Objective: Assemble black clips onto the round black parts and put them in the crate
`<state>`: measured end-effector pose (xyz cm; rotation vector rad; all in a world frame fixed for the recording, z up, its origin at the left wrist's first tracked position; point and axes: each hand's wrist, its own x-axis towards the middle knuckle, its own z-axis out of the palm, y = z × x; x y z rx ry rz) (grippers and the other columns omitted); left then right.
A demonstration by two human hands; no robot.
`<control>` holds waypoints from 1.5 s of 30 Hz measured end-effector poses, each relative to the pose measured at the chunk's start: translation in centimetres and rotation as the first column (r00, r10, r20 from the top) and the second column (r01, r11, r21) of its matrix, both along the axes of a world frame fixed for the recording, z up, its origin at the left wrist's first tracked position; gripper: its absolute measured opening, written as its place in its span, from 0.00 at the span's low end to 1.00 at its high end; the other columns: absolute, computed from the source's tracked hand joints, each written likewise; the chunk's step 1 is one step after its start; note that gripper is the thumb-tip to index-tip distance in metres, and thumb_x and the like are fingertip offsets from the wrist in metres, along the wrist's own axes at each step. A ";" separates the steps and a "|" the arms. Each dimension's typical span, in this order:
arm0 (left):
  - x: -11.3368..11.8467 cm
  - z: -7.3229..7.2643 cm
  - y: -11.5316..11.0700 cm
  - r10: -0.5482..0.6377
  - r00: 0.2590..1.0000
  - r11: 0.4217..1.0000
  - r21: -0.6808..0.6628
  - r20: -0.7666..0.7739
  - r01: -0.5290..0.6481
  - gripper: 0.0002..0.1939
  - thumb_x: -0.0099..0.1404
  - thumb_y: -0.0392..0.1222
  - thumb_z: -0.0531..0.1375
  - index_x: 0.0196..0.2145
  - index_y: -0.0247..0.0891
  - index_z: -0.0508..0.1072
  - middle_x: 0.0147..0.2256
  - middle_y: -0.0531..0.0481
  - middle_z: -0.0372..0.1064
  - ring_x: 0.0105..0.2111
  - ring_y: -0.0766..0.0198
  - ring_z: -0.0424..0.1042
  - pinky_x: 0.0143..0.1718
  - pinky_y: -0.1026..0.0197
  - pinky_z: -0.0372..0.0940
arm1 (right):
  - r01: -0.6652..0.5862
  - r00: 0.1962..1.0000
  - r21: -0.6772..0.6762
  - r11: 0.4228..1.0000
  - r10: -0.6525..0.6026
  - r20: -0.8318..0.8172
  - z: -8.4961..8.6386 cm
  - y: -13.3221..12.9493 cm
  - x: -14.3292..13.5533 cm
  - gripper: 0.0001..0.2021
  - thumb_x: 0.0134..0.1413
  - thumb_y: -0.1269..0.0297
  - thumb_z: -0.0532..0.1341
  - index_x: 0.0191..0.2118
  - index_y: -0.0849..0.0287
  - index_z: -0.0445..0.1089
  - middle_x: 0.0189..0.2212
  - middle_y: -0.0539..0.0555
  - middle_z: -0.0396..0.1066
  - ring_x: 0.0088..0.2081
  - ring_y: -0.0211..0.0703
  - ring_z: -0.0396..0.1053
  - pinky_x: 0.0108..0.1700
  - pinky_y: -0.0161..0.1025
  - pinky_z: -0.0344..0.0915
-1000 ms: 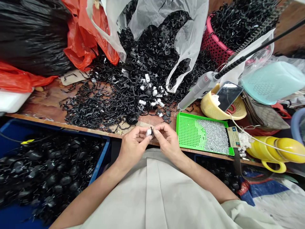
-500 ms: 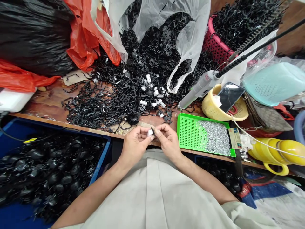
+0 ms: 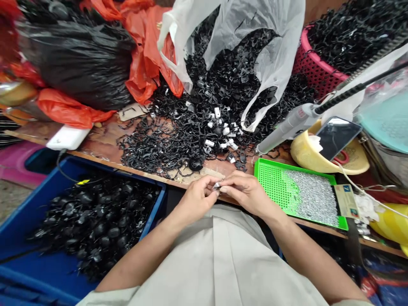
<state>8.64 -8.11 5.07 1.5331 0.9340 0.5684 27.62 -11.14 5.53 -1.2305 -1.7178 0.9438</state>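
Note:
My left hand (image 3: 198, 196) is closed, its thumb and fingers pinching a small white plastic block (image 3: 216, 185) at the table's front edge. From the other side my right hand (image 3: 247, 192) meets it, thumb and fingertips pressed together right beside the block. Whatever lies between the right fingertips is hidden. Just beyond the hands, several similar white blocks (image 3: 226, 131) lie among a heap of thin black plastic strips (image 3: 156, 146). A round black part (image 3: 196, 163) rests near the edge, close to my left hand.
To the right, a green tray (image 3: 270, 180) bears many small silvery pieces. Behind it stand a grey tube (image 3: 283, 129) and a yellow bowl (image 3: 299, 146) with a phone (image 3: 339, 138). A blue crate (image 3: 28, 265) of black parts sits low on the left. A white plastic bag (image 3: 274, 70) spills black parts.
The view has swung left, so the table things appear further right. Both hands stay together at the white block; the right fingers now cover the dark bit seen beside it before.

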 end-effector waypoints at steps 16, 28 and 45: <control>-0.9 -0.5 -0.6 0.180 0.974 0.972 -0.179 0.140 -0.154 0.11 0.61 0.38 0.61 0.43 0.37 0.74 0.38 0.47 0.75 0.38 0.62 0.74 0.42 0.58 0.70 | 0.032 0.997 -0.056 0.998 -0.035 -0.071 -0.3 0.2 -1.9 0.06 0.59 0.63 0.62 0.40 0.54 0.76 0.35 0.54 0.75 0.37 0.42 0.71 0.41 0.41 0.69; -0.2 0.8 -0.1 0.290 0.944 0.938 -0.243 0.157 -0.248 0.13 0.58 0.38 0.63 0.42 0.36 0.74 0.34 0.48 0.74 0.34 0.63 0.73 0.38 0.59 0.71 | 0.141 0.986 0.052 0.989 -0.136 -0.092 -0.3 0.3 -2.9 0.08 0.61 0.65 0.59 0.43 0.54 0.74 0.38 0.54 0.74 0.40 0.43 0.71 0.44 0.42 0.70; -4.5 1.5 10.5 0.438 0.791 0.581 0.806 -0.427 0.113 0.11 0.62 0.37 0.58 0.39 0.45 0.80 0.64 0.47 0.56 0.63 0.45 0.51 0.59 0.39 0.50 | 0.315 0.924 0.010 0.949 -0.309 0.226 -1.7 6.6 -7.3 0.15 0.48 0.62 0.68 0.43 0.54 0.70 0.38 0.52 0.64 0.39 0.44 0.65 0.44 0.43 0.65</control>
